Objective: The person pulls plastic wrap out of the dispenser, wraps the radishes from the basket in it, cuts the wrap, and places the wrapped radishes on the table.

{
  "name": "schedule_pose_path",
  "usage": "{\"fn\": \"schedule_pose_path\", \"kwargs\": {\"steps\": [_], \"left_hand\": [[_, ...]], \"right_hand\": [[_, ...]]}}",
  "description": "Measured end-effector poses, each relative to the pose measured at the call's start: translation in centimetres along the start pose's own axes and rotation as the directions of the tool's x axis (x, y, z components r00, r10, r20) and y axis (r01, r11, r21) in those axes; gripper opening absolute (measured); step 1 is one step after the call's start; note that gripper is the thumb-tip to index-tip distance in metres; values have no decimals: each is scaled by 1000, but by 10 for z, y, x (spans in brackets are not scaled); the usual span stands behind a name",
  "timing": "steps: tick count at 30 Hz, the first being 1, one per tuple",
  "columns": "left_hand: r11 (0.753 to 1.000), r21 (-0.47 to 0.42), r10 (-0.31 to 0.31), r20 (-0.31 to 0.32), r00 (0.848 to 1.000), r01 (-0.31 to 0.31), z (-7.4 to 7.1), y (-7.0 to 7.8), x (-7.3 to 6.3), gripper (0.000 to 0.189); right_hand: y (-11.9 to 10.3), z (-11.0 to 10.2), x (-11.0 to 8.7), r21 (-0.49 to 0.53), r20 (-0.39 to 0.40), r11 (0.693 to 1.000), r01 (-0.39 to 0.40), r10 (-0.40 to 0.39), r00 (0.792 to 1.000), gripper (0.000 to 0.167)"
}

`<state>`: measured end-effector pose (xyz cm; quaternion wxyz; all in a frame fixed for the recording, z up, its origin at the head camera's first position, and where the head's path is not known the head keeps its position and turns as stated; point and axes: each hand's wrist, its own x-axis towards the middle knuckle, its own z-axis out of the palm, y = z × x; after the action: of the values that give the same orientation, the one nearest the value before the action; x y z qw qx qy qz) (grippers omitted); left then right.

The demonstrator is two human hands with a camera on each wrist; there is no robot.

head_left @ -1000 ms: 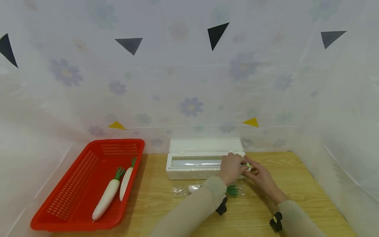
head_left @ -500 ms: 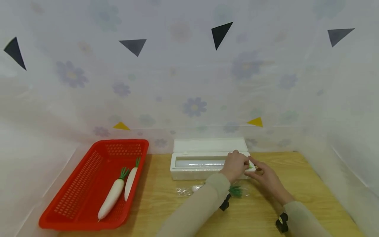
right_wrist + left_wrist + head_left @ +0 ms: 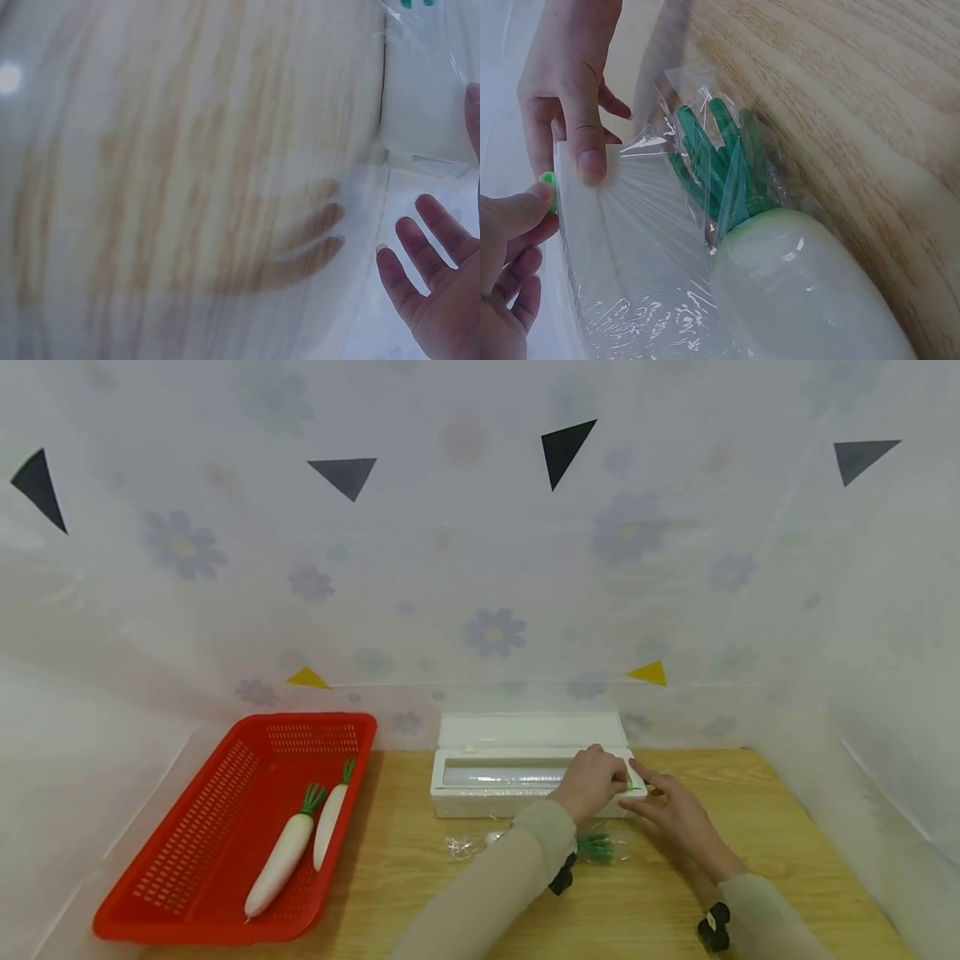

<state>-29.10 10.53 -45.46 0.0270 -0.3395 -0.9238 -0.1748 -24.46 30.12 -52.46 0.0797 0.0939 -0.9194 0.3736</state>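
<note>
A white cling film dispenser stands at the back of the table with its lid raised and a film roll inside. My left hand pinches a small green slider at the dispenser's front edge, near its right end. My right hand grips that right end, thumb on the front face and index finger at the top corner; its other fingers spread free in the right wrist view. Film drapes over the front. A film-wrapped white radish with green stalks lies just before the dispenser, partly behind my left sleeve.
To the left, a red plastic basket holds a larger radish and a smaller radish, both with green tops. Wood-grain tabletop shows between basket and dispenser. A patterned white curtain encloses the back and sides.
The head view has shifted slightly. My left hand, with the green slider, has moved a little left from the dispenser's right end. My right hand stays at that end.
</note>
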Motion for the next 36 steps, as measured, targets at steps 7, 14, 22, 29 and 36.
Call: {"fn": "schedule_pose_path", "kwargs": {"steps": [7,14,22,29,36], "left_hand": [[1000,-21,14,19,1000,-14,-12,-15,-10,10],[997,-58,55,11,998,-54,-21,-45,-27,11],[991,-127,50,39,998,-44,-33,-73,-52,9],[985,-171,38,42,998,-30,-46,-98,-67,8],[981,-195,24,60,998,-12,-62,-118,-86,8]], "right_hand": [[-2,0,3,-27,-11,1000,16,-16,1000,75],[0,-4,3,-38,-12,999,-1,1,1000,76],[2,-5,1,-47,18,999,-21,22,1000,80],[0,-5,3,-32,14,999,-13,14,1000,80],[1,1,5,-17,19,1000,-12,13,1000,80]]}}
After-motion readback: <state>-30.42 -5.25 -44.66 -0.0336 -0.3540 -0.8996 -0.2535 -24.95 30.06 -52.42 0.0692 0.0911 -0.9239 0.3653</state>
